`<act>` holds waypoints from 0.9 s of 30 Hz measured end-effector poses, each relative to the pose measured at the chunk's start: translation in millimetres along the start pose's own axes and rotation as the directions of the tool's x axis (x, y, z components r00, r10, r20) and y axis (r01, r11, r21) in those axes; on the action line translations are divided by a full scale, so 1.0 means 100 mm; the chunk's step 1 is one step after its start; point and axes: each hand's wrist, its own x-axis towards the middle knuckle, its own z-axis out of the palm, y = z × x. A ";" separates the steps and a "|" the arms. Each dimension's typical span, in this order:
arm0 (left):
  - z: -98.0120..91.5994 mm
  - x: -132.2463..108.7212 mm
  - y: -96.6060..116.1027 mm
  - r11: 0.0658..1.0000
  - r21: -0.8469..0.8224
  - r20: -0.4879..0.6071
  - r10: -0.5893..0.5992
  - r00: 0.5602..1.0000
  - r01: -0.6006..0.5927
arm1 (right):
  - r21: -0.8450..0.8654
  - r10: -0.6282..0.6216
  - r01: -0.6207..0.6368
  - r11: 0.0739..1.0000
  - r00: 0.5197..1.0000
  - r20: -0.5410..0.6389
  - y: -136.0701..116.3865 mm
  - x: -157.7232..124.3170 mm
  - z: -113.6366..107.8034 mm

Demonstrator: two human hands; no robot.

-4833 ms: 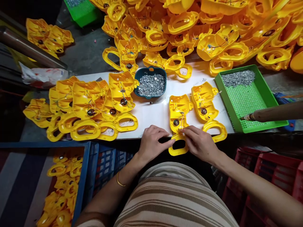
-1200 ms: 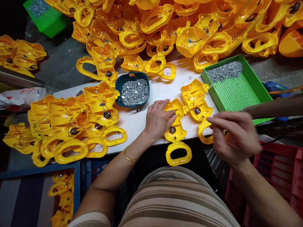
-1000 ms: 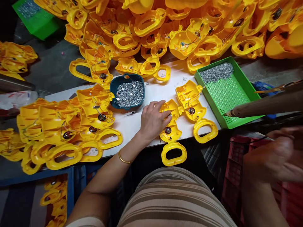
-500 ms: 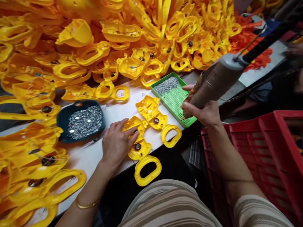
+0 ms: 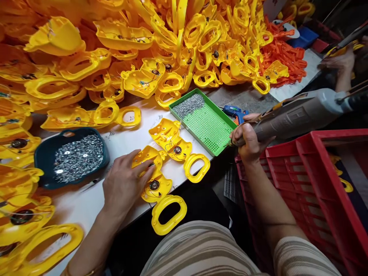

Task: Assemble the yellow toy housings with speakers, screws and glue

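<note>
My left hand (image 5: 123, 180) rests on the left side of a yellow plastic shell half (image 5: 158, 188), its fingers curled over the upper part. That shell has a round speaker, thin wires and a loop handle, which juts past the table edge. Beside it lies a similar yellow shell half (image 5: 168, 134), open side up. My right hand (image 5: 248, 142) grips a grey-brown electric screwdriver (image 5: 296, 119), tilted, its tip by the near corner of a green perforated tray (image 5: 211, 128). Small screws are heaped at that tray's far end.
A dark teal bin (image 5: 43, 161) of metal screws stands on the left. Yellow shells (image 5: 143, 80) pile along the back, orange parts (image 5: 284, 61) at back right. A blue glue gun (image 5: 234, 111) lies behind the tray. A red crate (image 5: 313, 165) stands right; another person's hand (image 5: 345, 61) shows beyond.
The screwdriver has swung lower and to the right, and its tip now shows by the tray's near corner. My left hand stays on the shell. The view has shifted right.
</note>
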 end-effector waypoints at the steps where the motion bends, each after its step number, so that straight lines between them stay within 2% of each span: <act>1: -0.01 0.00 0.01 1.000 -0.006 0.003 0.000 1.000 0.000 | -0.010 -0.001 0.001 1.000 1.000 0.005 0.02 -0.01 -0.01; 13: 0.02 -0.01 -0.02 0.999 -0.034 -0.041 0.009 0.999 -0.010 | -0.017 0.054 -0.053 0.998 0.998 0.029 0.16 -0.04 0.01; 24: 0.03 -0.01 -0.01 1.000 -0.011 -0.017 0.012 1.000 -0.013 | -0.006 -0.001 0.001 1.000 0.999 0.047 0.19 -0.06 0.00; 27: 0.01 0.00 0.02 1.000 -0.001 -0.025 0.008 1.000 -0.008 | -0.027 -0.015 0.017 0.999 0.997 0.081 0.11 -0.05 -0.01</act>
